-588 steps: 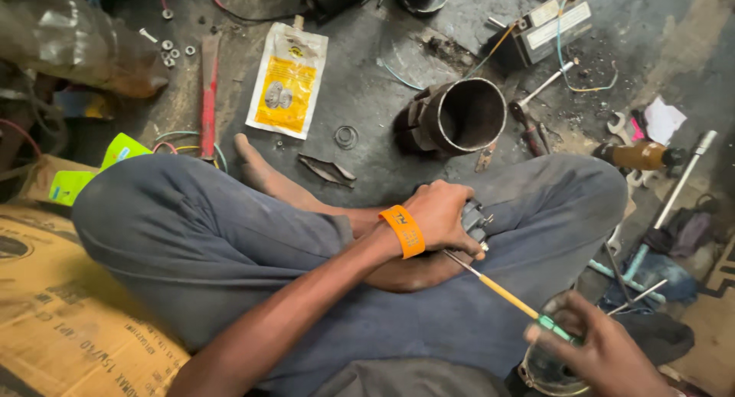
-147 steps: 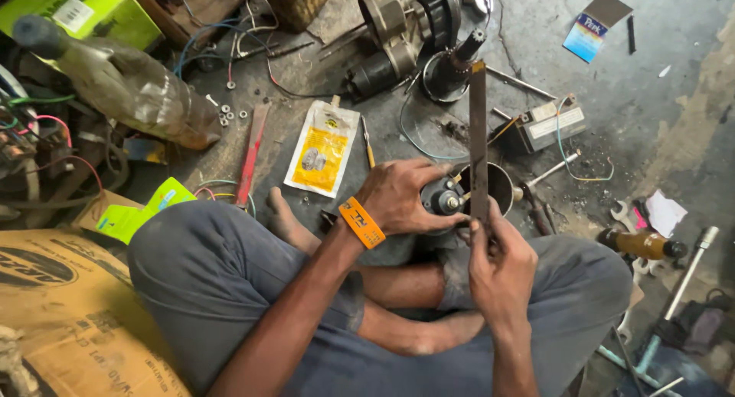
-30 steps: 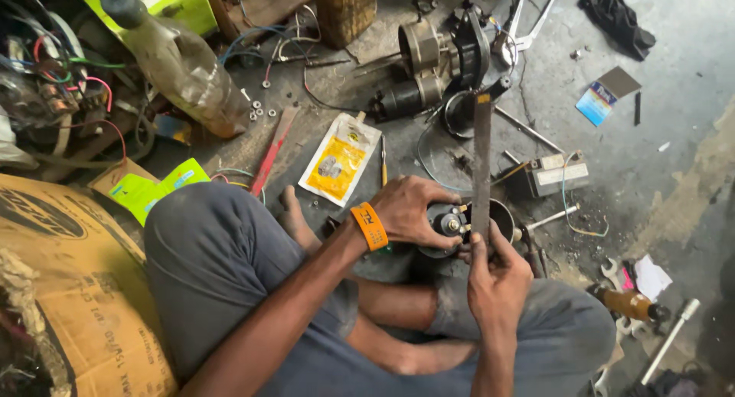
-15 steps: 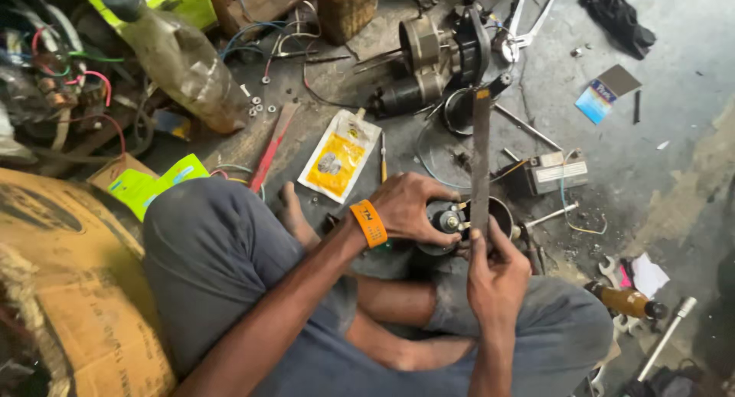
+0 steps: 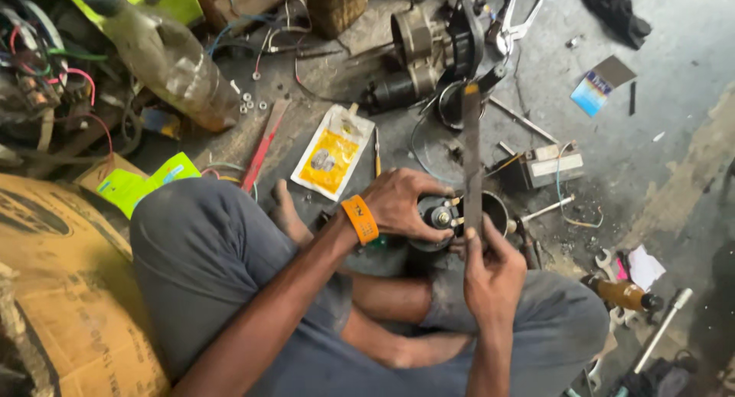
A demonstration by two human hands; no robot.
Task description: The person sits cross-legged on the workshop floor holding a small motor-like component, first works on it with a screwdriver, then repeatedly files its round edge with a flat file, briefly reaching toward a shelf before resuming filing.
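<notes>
I sit cross-legged on a grimy workshop floor. My left hand (image 5: 398, 205), with an orange wristband, grips a small dark round motor part (image 5: 435, 217) with a bolt and metal terminals on its face, held over my lap. My right hand (image 5: 490, 271) holds the lower end of a long flat metal file (image 5: 472, 156). The file stands nearly upright, its lower part resting against the terminals of the round part. Just behind the part lies an open metal cylinder housing (image 5: 496, 209).
A yellow-and-white pouch (image 5: 333, 153) and a red-handled tool (image 5: 264, 144) lie ahead on the left. A dismantled motor assembly (image 5: 429, 49) sits farther ahead. A plastic bottle (image 5: 164, 56), tangled wires (image 5: 46, 83), cardboard (image 5: 53, 290), spanners and a small brown bottle (image 5: 624, 294) surround me.
Over the last second both hands have kept their grip and the file has stayed against the part. Earlier my right hand held a screwdriver, then swapped to the file.
</notes>
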